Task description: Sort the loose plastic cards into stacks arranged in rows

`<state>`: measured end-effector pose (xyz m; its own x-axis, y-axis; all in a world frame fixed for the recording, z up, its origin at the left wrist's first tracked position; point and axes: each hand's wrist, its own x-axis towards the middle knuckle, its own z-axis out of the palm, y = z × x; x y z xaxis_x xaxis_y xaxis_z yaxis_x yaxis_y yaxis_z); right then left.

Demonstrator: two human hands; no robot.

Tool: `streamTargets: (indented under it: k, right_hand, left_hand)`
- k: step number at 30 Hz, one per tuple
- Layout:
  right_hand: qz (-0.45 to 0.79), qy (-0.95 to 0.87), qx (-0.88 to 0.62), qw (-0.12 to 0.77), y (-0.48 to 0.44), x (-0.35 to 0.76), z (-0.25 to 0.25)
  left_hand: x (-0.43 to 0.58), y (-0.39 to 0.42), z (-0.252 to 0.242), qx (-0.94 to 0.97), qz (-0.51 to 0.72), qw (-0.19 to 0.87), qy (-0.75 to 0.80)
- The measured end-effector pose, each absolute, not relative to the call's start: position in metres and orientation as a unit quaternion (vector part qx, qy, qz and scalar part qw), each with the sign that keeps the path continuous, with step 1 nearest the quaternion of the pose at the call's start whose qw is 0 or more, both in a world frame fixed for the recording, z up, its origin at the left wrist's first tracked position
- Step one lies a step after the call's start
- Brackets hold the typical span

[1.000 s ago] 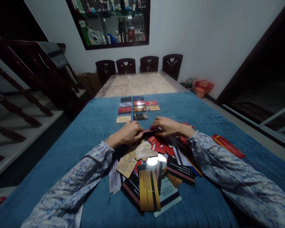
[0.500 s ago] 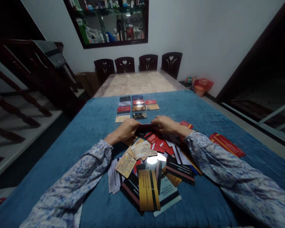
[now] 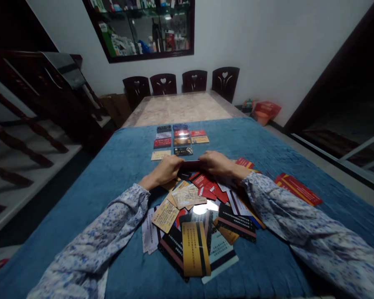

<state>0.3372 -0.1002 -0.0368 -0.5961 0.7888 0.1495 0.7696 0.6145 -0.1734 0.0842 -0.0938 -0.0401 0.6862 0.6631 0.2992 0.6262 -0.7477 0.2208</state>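
Observation:
My left hand [image 3: 167, 169] and my right hand [image 3: 216, 162] are both closed on the ends of one dark red card [image 3: 192, 164], held flat just above the blue cloth [image 3: 118, 166]. Right below them lies a loose heap of cards [image 3: 199, 216] in red, gold, black and white, overlapping one another. Beyond my hands, several cards lie in neat rows [image 3: 179, 141], side by side; the nearest row has a beige card [image 3: 161, 155] and a black card [image 3: 183, 151].
A red card [image 3: 297, 189] lies alone on the cloth at the right. The bare marble tabletop [image 3: 180, 110] extends past the cloth to several dark chairs [image 3: 179, 83]. A staircase rail [image 3: 25, 108] runs along the left, a glass cabinet [image 3: 146, 29] hangs on the far wall.
Both hands have moved slightly away from me with the dark red card, from over the heap's far edge toward the rows. The card now lies flatter between them.

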Motion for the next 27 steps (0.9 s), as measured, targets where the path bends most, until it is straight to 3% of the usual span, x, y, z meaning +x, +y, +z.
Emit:
streamTargets:
  k: [13, 27]
  right_hand:
    - [0.176, -0.849, -0.365, 0.339, -0.093, 0.342, -0.044]
    - [0.144, -0.835, -0.368, 0.382, -0.102, 0.338, -0.035]
  left_hand:
    - [0.093, -0.1, -0.045, 0.818, 0.381, 0.136, 0.408]
    - [0.094, -0.103, -0.047, 0.844, 0.334, 0.146, 0.392]
